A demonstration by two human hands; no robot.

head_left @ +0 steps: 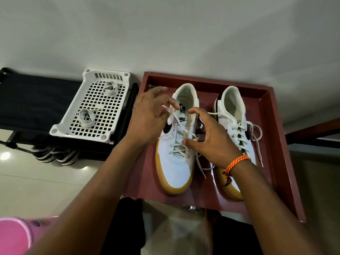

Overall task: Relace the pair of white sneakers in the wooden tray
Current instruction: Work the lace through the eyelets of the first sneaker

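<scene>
Both hands are working over the left sneaker [175, 144] in the wooden tray [276, 144]: right hand [211, 140] at four o'clock, fingers curled around a lace, left hand [149, 116] at ten o'clock pinching the limp, light lace [171, 112] near its end. Farther off at nine o'clock, a white basket [73, 115] is holding coiled laces [85, 117].

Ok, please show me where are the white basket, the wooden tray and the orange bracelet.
white basket [60, 127]: head view, on its left rim.
wooden tray [276, 144]: head view, on its right wall.
orange bracelet [237, 161]: head view, on the braided cord.

Plain wall, glossy floor

A pale grey wall [165, 34] rises behind; cream floor tiles [36, 181] reflect lamp glare beside a dark fabric rack [33, 103].
</scene>
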